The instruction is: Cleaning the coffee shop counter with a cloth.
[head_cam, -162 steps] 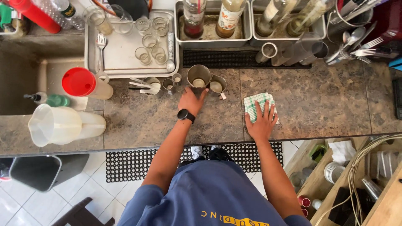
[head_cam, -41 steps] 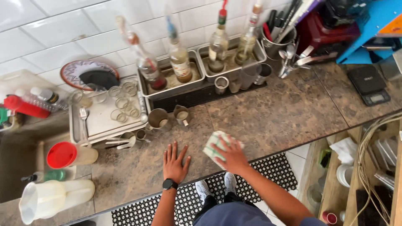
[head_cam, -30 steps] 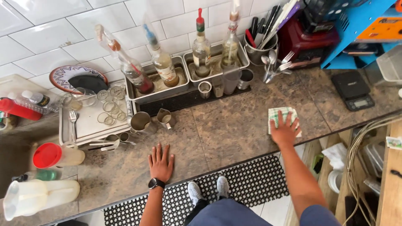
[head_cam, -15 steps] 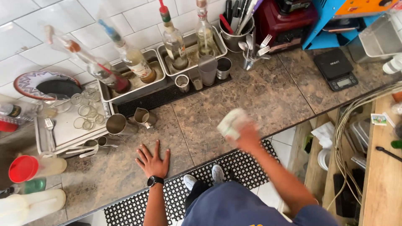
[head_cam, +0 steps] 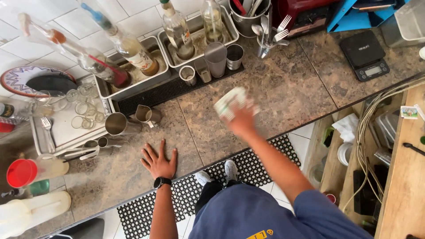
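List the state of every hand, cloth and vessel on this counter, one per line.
Left hand: flat, fingers spread, on the speckled stone counter.
Right hand: pressed on the cloth, blurred.
Green-checked white cloth: bunched under the right hand.
Steel jug: empty.
Steel cup: upright.

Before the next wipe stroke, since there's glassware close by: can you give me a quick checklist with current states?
1. Cloth in right hand: ok, though blurred.
2. Left hand flat on the counter, fingers spread: ok.
3. Counter ahead of the cloth bare up to the metal cups: ok.
4. Steel jugs clear of the left hand: ok.
5. Counter already clean: cannot tell.
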